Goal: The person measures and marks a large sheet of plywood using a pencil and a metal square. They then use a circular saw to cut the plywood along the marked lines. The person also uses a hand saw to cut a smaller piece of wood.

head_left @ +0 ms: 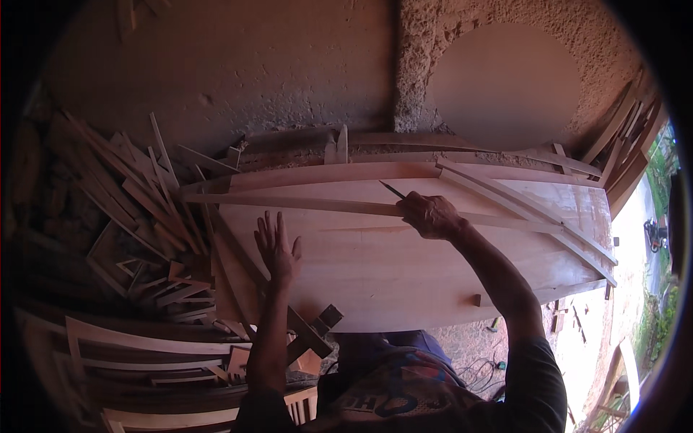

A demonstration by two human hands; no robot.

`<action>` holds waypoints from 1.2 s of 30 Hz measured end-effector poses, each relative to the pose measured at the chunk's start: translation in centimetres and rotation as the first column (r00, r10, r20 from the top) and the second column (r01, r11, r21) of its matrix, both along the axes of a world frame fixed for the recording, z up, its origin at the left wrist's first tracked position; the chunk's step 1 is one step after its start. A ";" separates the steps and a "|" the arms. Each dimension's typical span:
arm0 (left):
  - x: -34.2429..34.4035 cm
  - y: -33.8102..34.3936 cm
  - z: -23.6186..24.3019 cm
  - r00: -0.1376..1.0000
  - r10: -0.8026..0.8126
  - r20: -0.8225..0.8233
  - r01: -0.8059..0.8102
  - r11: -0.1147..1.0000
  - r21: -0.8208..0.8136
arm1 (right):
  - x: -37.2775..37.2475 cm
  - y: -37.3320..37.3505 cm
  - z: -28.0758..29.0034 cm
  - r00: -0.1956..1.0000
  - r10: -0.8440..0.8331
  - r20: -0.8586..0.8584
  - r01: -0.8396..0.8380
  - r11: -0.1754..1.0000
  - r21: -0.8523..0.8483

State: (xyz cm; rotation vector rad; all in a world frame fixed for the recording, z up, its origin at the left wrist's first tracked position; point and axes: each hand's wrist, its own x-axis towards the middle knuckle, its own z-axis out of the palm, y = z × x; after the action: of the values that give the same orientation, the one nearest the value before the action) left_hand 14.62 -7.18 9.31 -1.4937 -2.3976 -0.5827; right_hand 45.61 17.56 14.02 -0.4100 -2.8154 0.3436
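A pale board (361,281) lies across the work surface in front of me. Over it runs a long thin wooden strip (303,204), spanning from the left edge nearly to the right. My left hand (278,249) has its fingers spread, palm down above the board, the fingertips just short of the strip. Closed around a dark pencil (392,190), my right hand (431,215) rests over the middle of the strip, the pencil's end pointing up and left. Whether its fingers also grip the strip is hidden.
Two narrow battens (505,195) lie diagonally at the board's right. A small wooden block (476,300) sits near its front edge. Piled offcuts (130,187) crowd the left side. A round disc (505,83) leans on the back wall; a cable (485,369) lies on the floor.
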 end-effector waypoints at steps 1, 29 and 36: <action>0.3 1.5 1.0 0.995 -0.077 -0.055 0.075 0.996 -0.042 | 0.0 0.4 0.1 1.000 0.030 0.006 -0.030 1.000 0.007; -12.1 13.9 0.2 0.936 -0.223 0.273 0.308 0.895 -0.324 | 13.2 14.8 -8.6 0.649 -0.635 0.419 0.692 0.722 0.021; -11.3 18.1 -2.6 0.917 -0.366 0.157 0.398 0.857 -0.328 | 13.7 5.8 -8.1 0.806 -0.466 0.364 0.522 0.850 -0.068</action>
State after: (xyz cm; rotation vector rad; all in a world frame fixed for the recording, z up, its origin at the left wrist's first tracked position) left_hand 3.37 10.95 6.69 -2.1748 -2.3723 -0.3018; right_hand 59.27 23.32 5.95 -1.3311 -2.8490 0.4218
